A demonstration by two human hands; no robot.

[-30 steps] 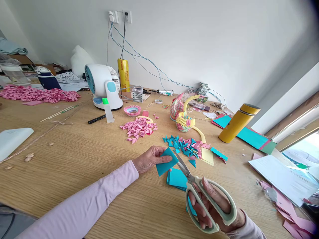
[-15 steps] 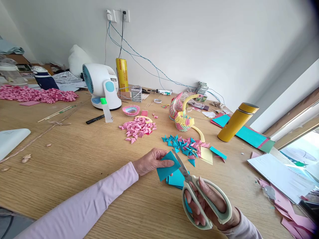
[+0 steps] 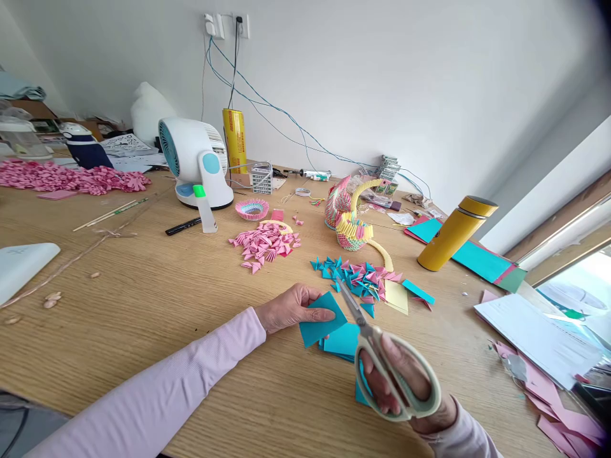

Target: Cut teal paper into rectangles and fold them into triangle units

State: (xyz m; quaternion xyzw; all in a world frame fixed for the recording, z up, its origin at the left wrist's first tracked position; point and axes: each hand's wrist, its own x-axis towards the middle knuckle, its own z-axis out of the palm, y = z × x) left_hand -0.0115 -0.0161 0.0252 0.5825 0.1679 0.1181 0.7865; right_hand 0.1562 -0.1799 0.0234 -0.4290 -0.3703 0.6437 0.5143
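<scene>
Between thumb and fingers, my left hand pinches a teal piece of paper above the table. My right hand is wrapped through the cream handles of a pair of scissors. Their blades are close together, point up and away, and stand just right of the held paper, apart from it. Beneath and beside the paper lies a stack of teal paper, partly covered. More teal paper shows under the scissors. Beyond my hands is a pile of folded teal and pink paper triangles.
Farther back are pink folded pieces, a yellow-necked paper figure, a glue bottle and a white fan. A yellow thermos stands right, near a white sheet and pink paper scraps.
The scissors have moved right, off the teal paper's edge, and their blades have come together. My left hand keeps its pinch on the paper, almost in place.
</scene>
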